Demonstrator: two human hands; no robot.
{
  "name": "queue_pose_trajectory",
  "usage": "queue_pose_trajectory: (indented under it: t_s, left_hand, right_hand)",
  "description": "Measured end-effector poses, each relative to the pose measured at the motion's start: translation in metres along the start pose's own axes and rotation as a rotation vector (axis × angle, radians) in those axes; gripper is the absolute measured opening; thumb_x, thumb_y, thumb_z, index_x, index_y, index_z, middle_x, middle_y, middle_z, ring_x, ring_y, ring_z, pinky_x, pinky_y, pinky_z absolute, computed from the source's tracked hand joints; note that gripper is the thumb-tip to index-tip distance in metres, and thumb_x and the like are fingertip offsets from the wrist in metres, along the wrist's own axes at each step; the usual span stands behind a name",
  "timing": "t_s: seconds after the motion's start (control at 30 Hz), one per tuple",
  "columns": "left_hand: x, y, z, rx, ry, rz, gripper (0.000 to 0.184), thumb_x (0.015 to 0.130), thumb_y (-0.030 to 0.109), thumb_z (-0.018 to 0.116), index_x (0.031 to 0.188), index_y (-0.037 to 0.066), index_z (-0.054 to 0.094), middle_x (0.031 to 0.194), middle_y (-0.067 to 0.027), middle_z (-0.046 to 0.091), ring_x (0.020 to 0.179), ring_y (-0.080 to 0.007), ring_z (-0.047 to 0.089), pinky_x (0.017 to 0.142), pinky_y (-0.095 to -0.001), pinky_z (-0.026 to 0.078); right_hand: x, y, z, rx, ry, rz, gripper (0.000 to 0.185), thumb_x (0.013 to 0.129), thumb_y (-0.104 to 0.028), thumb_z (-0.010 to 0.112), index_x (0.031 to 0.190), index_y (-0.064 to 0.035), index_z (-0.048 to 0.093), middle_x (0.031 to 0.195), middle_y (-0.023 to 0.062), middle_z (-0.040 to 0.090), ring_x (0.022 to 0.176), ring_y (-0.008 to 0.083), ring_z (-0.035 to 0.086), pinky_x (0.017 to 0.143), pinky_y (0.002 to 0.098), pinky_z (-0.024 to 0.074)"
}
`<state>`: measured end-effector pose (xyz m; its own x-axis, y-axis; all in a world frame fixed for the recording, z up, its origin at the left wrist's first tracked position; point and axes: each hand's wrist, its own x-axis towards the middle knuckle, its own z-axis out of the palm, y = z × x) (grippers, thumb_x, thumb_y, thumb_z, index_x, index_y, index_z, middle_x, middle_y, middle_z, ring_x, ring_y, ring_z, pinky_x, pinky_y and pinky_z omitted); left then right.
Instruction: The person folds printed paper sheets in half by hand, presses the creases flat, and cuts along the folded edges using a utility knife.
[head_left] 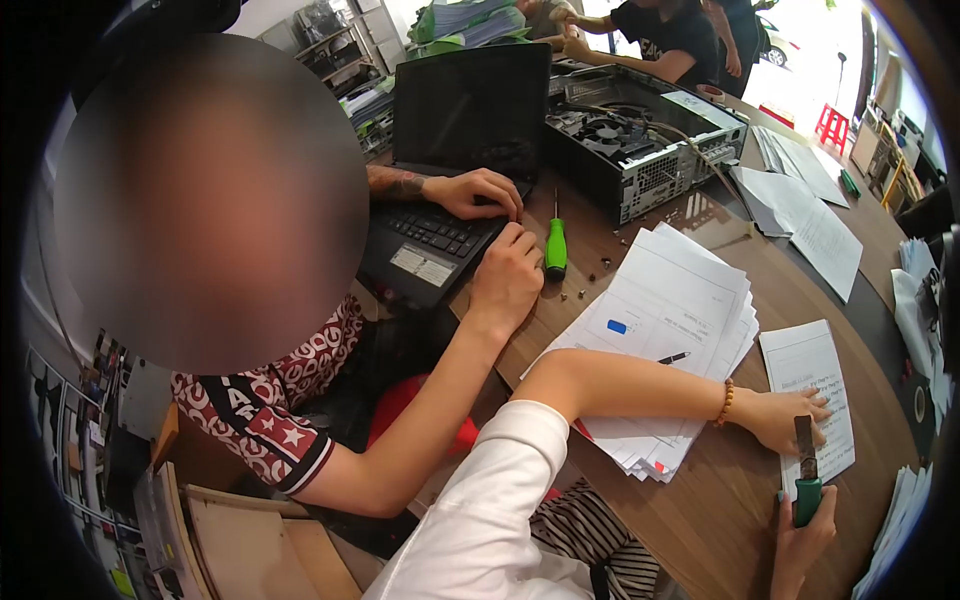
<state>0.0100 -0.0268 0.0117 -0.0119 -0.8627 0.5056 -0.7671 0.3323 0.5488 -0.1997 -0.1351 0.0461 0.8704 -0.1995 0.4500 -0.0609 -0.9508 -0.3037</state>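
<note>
My left hand (pixel 777 415), with a beaded bracelet at the wrist, lies on a printed sheet of paper (pixel 800 350) at the right side of the table. Its fingers are spread. Close below it, my right hand (pixel 806 535) is closed around the green handle of a flat-bladed tool (pixel 806 470). The tool's dark, worn blade points up and overlaps the left hand's fingers in the view. Under my left forearm is a stack of papers (pixel 690 285), with a pen (pixel 674 358) and a small blue object (pixel 617 327) on top.
Beside me a co-worker has both hands at a black laptop (pixel 470 110). A green screwdriver (pixel 556 250) and several small screws lie near it. An opened computer case (pixel 640 130) stands behind. More papers (pixel 820 235) are at the right; other people are at the back.
</note>
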Motion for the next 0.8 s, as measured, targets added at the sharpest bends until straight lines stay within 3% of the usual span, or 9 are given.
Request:
queue_pose_trajectory:
  t_s: [0.1, 0.17, 0.27, 0.3, 0.43, 0.5, 0.57, 0.63, 0.8]
  left_hand:
    - [0.001, -0.006, 0.011, 0.058, 0.029, -0.011, 0.037, 0.073, 0.021, 0.064, 0.108, 0.009, 0.064, 0.129, -0.0302, 0.042, 0.124, -0.0473, 0.036, 0.107, -0.0522, 0.023]
    - [0.002, -0.014, 0.022, 0.172, 0.160, 0.122, 0.040, 0.073, 0.029, 0.065, 0.103, 0.004, 0.064, 0.128, -0.0334, 0.042, 0.116, -0.0461, 0.043, 0.102, -0.0512, 0.029]
    - [-0.002, -0.002, 0.010, 0.394, 0.095, 0.154, 0.053, 0.070, 0.043, 0.065, 0.102, 0.000, 0.062, 0.125, -0.0355, 0.044, 0.111, -0.0439, 0.046, 0.096, -0.0491, 0.034]
    - [-0.002, 0.002, 0.007, 0.399, 0.045, 0.116, 0.068, 0.067, 0.053, 0.064, 0.108, -0.001, 0.060, 0.123, -0.0366, 0.045, 0.112, -0.0445, 0.045, 0.095, -0.0481, 0.034]
    - [-0.004, 0.019, 0.007, 0.480, 0.055, 0.028, 0.076, 0.068, 0.057, 0.063, 0.119, 0.001, 0.055, 0.123, -0.0369, 0.043, 0.112, -0.0451, 0.045, 0.095, -0.0494, 0.034]
    - [-0.006, 0.015, 0.009, 0.503, 0.075, 0.008, 0.074, 0.069, 0.057, 0.063, 0.118, 0.002, 0.055, 0.120, -0.0353, 0.044, 0.110, -0.0443, 0.045, 0.093, -0.0506, 0.034]
    - [-0.005, 0.028, -0.007, 0.424, 0.015, -0.036, 0.067, 0.072, 0.054, 0.062, 0.117, 0.004, 0.055, 0.114, -0.0309, 0.048, 0.108, -0.0438, 0.045, 0.093, -0.0514, 0.034]
    - [-0.009, 0.031, -0.010, 0.423, 0.049, -0.066, 0.063, 0.078, 0.051, 0.059, 0.123, 0.008, 0.051, 0.121, -0.0318, 0.042, 0.114, -0.0443, 0.041, 0.097, -0.0532, 0.030]
    - [-0.007, 0.035, -0.018, 0.403, -0.134, -0.143, 0.061, 0.088, 0.042, 0.049, 0.138, 0.012, 0.035, 0.140, -0.0285, 0.029, 0.132, -0.0416, 0.027, 0.110, -0.0497, 0.017]
  right_hand:
    - [-0.001, 0.005, 0.000, -0.044, 0.042, 0.000, 0.045, 0.073, -0.015, 0.073, 0.105, 0.0039, 0.047, 0.079, 0.0226, 0.054, 0.072, 0.0448, 0.054, 0.061, 0.0447, 0.0419]
    - [-0.003, 0.015, -0.004, -0.022, -0.019, 0.117, 0.048, 0.072, -0.013, 0.073, 0.109, 0.0067, 0.048, 0.086, 0.0245, 0.057, 0.078, 0.0434, 0.057, 0.067, 0.0437, 0.0440]
    - [-0.009, 0.050, -0.004, -0.097, 0.042, 0.099, 0.053, 0.073, -0.012, 0.072, 0.115, 0.0095, 0.048, 0.094, 0.0265, 0.058, 0.087, 0.0427, 0.058, 0.075, 0.0425, 0.0447]
    - [-0.010, 0.063, -0.007, -0.066, -0.022, 0.217, 0.056, 0.076, -0.012, 0.071, 0.120, 0.0122, 0.046, 0.102, 0.0281, 0.058, 0.095, 0.0429, 0.057, 0.082, 0.0413, 0.0439]
    - [-0.010, 0.100, -0.010, -0.024, 0.033, 0.191, 0.054, 0.077, -0.013, 0.070, 0.119, 0.0110, 0.047, 0.101, 0.0254, 0.058, 0.091, 0.0380, 0.057, 0.085, 0.0397, 0.0436]
    - [0.000, 0.087, -0.013, 0.122, 0.055, 0.182, 0.045, 0.077, -0.009, 0.068, 0.114, 0.0103, 0.050, 0.093, 0.0212, 0.059, 0.084, 0.0302, 0.058, 0.078, 0.0365, 0.0446]
    - [0.019, 0.044, -0.039, 0.177, -0.112, 0.274, 0.028, 0.076, -0.006, 0.067, 0.100, 0.0012, 0.054, 0.081, 0.0127, 0.056, 0.073, 0.0209, 0.051, 0.071, 0.0329, 0.0438]
    - [0.021, 0.023, -0.045, 0.269, 0.048, 0.198, 0.031, 0.075, -0.006, 0.067, 0.102, -0.0022, 0.052, 0.081, 0.0095, 0.059, 0.076, 0.0162, 0.054, 0.071, 0.0296, 0.0439]
    - [-0.014, 0.008, -0.080, 0.168, 0.016, 0.435, 0.036, 0.072, -0.007, 0.072, 0.103, -0.0040, 0.055, 0.081, 0.0117, 0.061, 0.071, 0.0197, 0.059, 0.066, 0.0303, 0.0457]
